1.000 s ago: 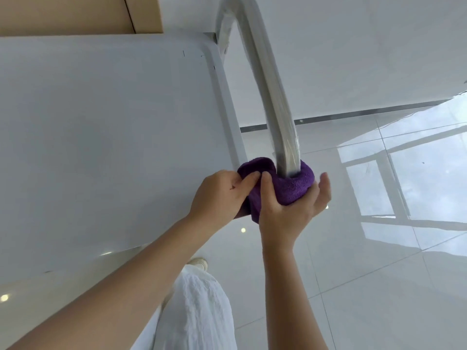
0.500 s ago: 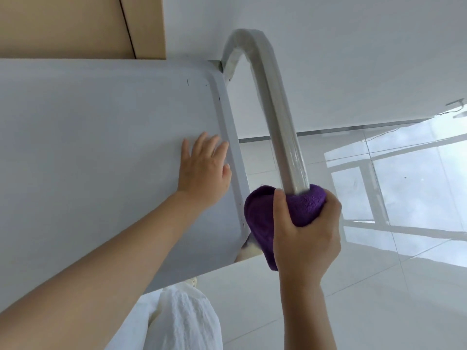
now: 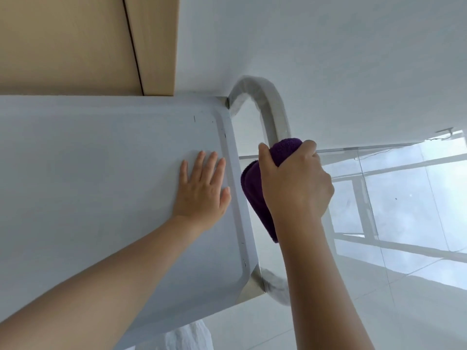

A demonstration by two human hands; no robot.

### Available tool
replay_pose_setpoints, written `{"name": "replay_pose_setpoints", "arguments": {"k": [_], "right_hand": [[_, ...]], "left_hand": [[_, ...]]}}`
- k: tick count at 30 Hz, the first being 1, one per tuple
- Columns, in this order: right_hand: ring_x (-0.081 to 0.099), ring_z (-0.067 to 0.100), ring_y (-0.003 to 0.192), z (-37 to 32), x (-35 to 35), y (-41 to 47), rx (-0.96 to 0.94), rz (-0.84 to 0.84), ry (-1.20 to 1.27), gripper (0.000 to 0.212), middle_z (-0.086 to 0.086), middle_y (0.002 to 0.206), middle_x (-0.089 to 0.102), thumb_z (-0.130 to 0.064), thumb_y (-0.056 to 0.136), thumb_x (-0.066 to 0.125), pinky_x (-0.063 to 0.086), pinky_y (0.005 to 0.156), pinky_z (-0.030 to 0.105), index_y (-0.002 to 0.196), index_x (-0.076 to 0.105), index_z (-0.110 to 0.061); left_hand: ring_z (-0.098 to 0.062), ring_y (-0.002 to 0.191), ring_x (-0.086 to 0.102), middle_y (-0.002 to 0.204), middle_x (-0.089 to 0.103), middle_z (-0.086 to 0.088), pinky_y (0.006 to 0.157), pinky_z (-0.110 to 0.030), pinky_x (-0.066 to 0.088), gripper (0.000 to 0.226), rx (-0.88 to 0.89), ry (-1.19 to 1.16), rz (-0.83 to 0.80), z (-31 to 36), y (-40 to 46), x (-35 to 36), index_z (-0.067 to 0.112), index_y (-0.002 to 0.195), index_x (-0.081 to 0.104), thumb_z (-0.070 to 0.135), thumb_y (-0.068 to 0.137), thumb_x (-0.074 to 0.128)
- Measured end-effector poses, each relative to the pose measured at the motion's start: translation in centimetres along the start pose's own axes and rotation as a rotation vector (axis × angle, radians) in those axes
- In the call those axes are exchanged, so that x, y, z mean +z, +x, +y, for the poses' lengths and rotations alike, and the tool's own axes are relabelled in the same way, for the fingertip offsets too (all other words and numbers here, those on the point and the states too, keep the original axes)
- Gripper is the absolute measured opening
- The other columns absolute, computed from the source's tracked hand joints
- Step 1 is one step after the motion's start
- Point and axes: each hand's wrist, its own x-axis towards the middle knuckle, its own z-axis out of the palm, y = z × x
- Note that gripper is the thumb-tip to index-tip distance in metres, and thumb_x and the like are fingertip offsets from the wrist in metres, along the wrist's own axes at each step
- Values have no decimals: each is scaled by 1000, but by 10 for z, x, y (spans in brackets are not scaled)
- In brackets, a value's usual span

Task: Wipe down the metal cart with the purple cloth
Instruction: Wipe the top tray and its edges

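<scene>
The metal cart's flat top (image 3: 101,173) fills the left half of the head view, with a raised rim along its right side. A curved steel handle bar (image 3: 273,109) arcs off that side. My right hand (image 3: 295,183) grips the purple cloth (image 3: 255,198), wrapped around the handle bar about midway along it; a fold of the cloth hangs down on the left of my hand. My left hand (image 3: 202,188) rests flat on the cart top beside the rim, fingers straight and spread. The stretch of bar under the cloth and my hand is hidden.
A beige wooden panel (image 3: 88,41) stands behind the cart at the upper left. A white wall (image 3: 328,59) rises beyond the handle. Glossy white floor tiles (image 3: 404,223) with window reflections lie to the right. White clothing (image 3: 187,337) shows at the bottom.
My left hand let go of the cloth and moved onto the cart top, now lying flat. My right hand has slid the cloth up along the handle bar toward its far bend.
</scene>
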Motion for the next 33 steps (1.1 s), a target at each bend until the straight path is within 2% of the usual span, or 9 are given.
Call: {"name": "replay_pose_setpoints", "arguments": {"k": [8, 12, 14, 17, 19, 22, 26, 29, 33], "right_hand": [[41, 21, 73, -39, -7, 54, -96, -67, 26, 47, 0, 88, 49, -54, 92, 42, 29, 64, 31, 110, 41, -11], [40, 19, 64, -56, -12, 83, -143, -174, 32, 41, -5, 72, 41, -47, 91, 45, 25, 51, 26, 110, 45, -11], [40, 17, 62, -60, -16, 96, -176, -267, 32, 29, -5, 70, 40, -41, 91, 45, 23, 47, 25, 97, 47, -13], [44, 14, 61, -75, -18, 119, -227, -423, 22, 18, -4, 73, 46, -30, 87, 49, 28, 48, 27, 75, 44, -17], [49, 16, 63, -88, -15, 133, -259, -502, -42, 9, -3, 74, 51, -26, 84, 51, 32, 51, 27, 81, 53, -18], [50, 22, 77, -105, 0, 149, -329, -567, -108, 13, -2, 77, 50, -25, 83, 54, 37, 66, 32, 94, 57, -19], [49, 27, 87, -119, 13, 158, -396, -698, -172, 18, 4, 98, 55, -24, 80, 58, 38, 73, 37, 97, 57, -18], [49, 25, 83, -115, 8, 154, -413, -620, -147, 13, 2, 92, 53, -27, 81, 58, 37, 69, 33, 91, 56, -19], [45, 14, 60, -94, -4, 144, -405, -428, -67, 17, -4, 72, 50, -29, 82, 53, 29, 48, 25, 70, 45, -21]], "left_hand": [[-33, 128, 43, 137, 49, -14, 101, -58, 33, 60, -34, -5, 27, 4, 1, 2, 4, 130, 51, 36, 83, 35], [-32, 128, 43, 136, 50, -13, 100, -57, 34, 58, -51, -5, 63, 7, 1, 4, 4, 129, 53, 36, 83, 37], [-31, 129, 39, 136, 50, -12, 100, -57, 34, 58, -51, -10, 83, 7, 0, 6, 5, 129, 52, 37, 83, 37], [-28, 129, 35, 137, 50, -11, 103, -54, 31, 58, -66, 0, 100, 8, -3, 9, 7, 131, 50, 38, 83, 38], [-29, 130, 34, 137, 49, -12, 104, -52, 23, 57, -65, 15, 115, 8, -2, 11, 8, 131, 46, 38, 83, 38], [-28, 130, 33, 138, 49, -12, 104, -50, 19, 58, -66, 35, 115, 7, 0, 12, 9, 131, 47, 38, 82, 39], [-27, 130, 33, 137, 50, -11, 104, -49, 19, 58, -71, 28, 150, 7, 1, 11, 10, 130, 47, 38, 81, 40], [-26, 129, 33, 136, 51, -11, 104, -49, 19, 58, -73, 33, 175, 6, 2, 12, 10, 130, 47, 38, 80, 40], [-26, 129, 33, 136, 51, -10, 103, -48, 19, 58, -89, 42, 155, 6, 1, 10, 11, 129, 49, 38, 79, 39]]}}
